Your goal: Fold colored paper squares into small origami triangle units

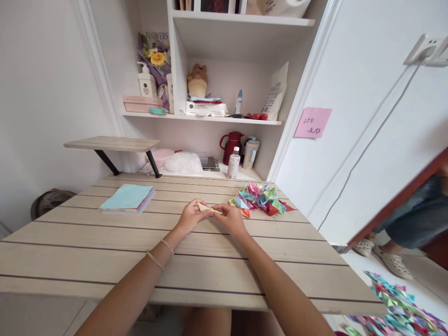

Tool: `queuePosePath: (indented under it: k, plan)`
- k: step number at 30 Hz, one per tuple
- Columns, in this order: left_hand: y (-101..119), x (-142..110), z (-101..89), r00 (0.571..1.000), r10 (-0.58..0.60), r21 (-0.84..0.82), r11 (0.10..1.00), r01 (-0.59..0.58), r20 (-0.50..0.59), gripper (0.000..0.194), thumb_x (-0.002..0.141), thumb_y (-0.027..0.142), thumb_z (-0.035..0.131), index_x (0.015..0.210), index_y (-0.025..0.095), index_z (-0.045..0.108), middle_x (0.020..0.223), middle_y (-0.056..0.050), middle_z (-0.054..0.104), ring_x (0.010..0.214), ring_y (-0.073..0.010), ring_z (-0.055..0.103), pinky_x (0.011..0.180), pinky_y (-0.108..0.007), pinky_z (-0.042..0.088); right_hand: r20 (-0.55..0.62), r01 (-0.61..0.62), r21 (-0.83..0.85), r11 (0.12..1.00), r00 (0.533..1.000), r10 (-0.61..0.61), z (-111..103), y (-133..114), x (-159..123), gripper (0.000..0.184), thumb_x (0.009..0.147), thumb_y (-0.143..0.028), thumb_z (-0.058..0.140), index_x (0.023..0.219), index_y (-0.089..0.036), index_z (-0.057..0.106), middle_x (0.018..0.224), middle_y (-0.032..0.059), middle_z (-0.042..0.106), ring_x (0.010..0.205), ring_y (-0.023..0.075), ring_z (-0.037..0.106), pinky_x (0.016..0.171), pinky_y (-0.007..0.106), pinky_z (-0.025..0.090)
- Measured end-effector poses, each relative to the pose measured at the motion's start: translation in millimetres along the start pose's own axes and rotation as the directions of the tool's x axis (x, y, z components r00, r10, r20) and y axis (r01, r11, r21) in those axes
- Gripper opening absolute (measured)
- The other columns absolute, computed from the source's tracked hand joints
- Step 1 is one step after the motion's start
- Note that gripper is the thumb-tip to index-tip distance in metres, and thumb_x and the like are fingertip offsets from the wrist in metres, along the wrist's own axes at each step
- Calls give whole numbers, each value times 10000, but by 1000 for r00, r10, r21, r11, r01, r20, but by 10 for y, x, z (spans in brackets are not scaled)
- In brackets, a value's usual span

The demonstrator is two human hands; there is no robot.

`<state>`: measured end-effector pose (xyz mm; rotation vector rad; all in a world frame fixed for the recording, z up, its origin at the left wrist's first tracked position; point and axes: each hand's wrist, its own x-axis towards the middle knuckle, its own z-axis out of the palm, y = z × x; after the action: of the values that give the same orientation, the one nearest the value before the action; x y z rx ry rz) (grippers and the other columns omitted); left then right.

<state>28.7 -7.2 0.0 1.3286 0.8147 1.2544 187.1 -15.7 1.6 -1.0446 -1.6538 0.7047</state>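
Both of my hands meet over the middle of the wooden table [105,242]. Between them is a small pale yellow folded paper piece [207,208]. My left hand [191,217] pinches its left end and my right hand [231,218] pinches its right end, fingers closed. A heap of several folded paper pieces [261,198] in pink, green, blue and red lies just right of my right hand. A stack of coloured paper sheets [128,199], light blue on top, rests to the left.
Shelves behind the table hold a red kettle [231,143], a small bottle [234,163], a plastic bag [184,163] and other items. A pink note [312,122] sticks to the white door. More folded pieces [399,308] lie on the floor at right, near another person's legs [406,228].
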Motion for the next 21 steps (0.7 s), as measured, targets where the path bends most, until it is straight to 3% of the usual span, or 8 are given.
queuePosePath:
  k: [5,11,17,21]
  plan:
    - [25,-2,5,999,19,77,997,-17,-26,404,578,309,719,894,132,540,723,-72,685,703,-189,645,690,-322,502,-52,-36,-8,999,998,36,-7,8,14,200,643,-328,643,769,-176,672,781,51,695,713,198,639,639,299,505]
    - [-2,-3,-21,998,-28,12,1000,28,-54,406,571,302,725,878,125,527,680,-64,677,661,-190,646,676,-350,518,46,-119,107,987,992,114,-13,60,24,278,640,-361,649,831,-159,652,726,56,694,671,199,645,587,293,521]
    - [-6,35,-40,998,-34,-111,993,28,-60,404,685,301,644,1024,148,484,862,-90,672,812,-180,641,828,-383,478,-18,13,-2,1000,1000,-13,-111,83,50,311,658,-292,646,960,-217,636,840,29,691,705,179,637,674,309,511]
    - [15,56,-91,996,-4,-134,991,-8,-89,344,709,318,618,989,145,521,1010,-125,633,914,-201,610,874,-409,450,-20,24,-29,999,1000,-25,-155,78,62,223,702,-281,600,909,-216,654,761,20,689,688,177,634,650,297,504]
